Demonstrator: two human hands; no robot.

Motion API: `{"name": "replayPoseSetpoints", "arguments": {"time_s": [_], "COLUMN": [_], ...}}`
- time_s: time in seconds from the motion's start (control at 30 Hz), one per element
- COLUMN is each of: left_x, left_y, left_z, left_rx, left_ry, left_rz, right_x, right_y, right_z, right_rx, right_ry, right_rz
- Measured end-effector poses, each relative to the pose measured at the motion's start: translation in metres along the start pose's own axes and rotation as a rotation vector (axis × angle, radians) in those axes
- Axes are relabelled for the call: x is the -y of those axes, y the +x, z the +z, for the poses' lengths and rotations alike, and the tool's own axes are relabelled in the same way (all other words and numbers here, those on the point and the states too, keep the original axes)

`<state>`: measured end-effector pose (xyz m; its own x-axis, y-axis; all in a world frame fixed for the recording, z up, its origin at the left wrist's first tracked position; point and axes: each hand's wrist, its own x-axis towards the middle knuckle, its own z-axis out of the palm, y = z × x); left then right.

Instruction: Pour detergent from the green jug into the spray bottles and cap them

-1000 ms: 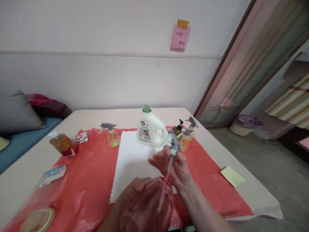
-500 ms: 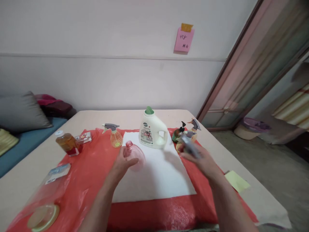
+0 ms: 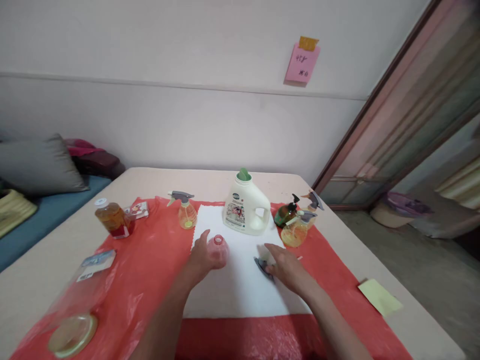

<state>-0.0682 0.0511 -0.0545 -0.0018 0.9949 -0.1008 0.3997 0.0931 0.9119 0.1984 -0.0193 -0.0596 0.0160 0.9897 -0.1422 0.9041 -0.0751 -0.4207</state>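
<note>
On the white sheet (image 3: 240, 295) stands a small pink see-through bottle (image 3: 218, 248) without a cap, its round mouth facing up. My left hand (image 3: 202, 257) curls round its left side, thumb across the lower front and a finger standing up beside it. Right of the bottle, low over the sheet, my right hand (image 3: 287, 267) has thumb and fingers around a grey spray head (image 3: 263, 268). A bit of thin white tube pokes out past that hand. Behind both stands a cream detergent jug (image 3: 245, 207) with a green cap part in its mouth.
Spray bottles (image 3: 294, 234) and a green pump bottle (image 3: 285, 214) stand at the right. To the left are an orange spray bottle (image 3: 186, 215), an amber bottle (image 3: 114, 218) and a round lid (image 3: 72, 334). Red plastic (image 3: 150, 270) covers the table. A yellow note (image 3: 380, 297) lies right.
The pink bottle has gone from tilted to upright on the sheet. My right hand has come left and down with the spray head, from beside the right-hand bottles to over the sheet.
</note>
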Motion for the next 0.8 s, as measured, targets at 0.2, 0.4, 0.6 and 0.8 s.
{"name": "replayPoseSetpoints", "arguments": {"time_s": [0.2,0.4,0.6,0.8], "left_x": [-0.024,-0.037,-0.044,-0.05], "left_y": [-0.004,-0.003,-0.005,-0.016], "left_z": [-0.022,-0.027,-0.03,-0.024], "left_rx": [0.005,-0.218,-0.326,-0.366], "left_ry": [-0.113,-0.261,-0.37,-0.404], "left_rz": [0.009,0.034,0.083,0.15], "right_x": [0.03,0.054,0.081,0.104], "right_y": [0.056,0.135,0.13,0.047], "right_z": [0.017,0.015,-0.016,-0.086], "right_rx": [-0.363,-0.499,-0.554,-0.619], "right_ry": [0.611,0.769,0.814,0.586], "right_rz": [0.031,0.03,0.043,0.034]}}
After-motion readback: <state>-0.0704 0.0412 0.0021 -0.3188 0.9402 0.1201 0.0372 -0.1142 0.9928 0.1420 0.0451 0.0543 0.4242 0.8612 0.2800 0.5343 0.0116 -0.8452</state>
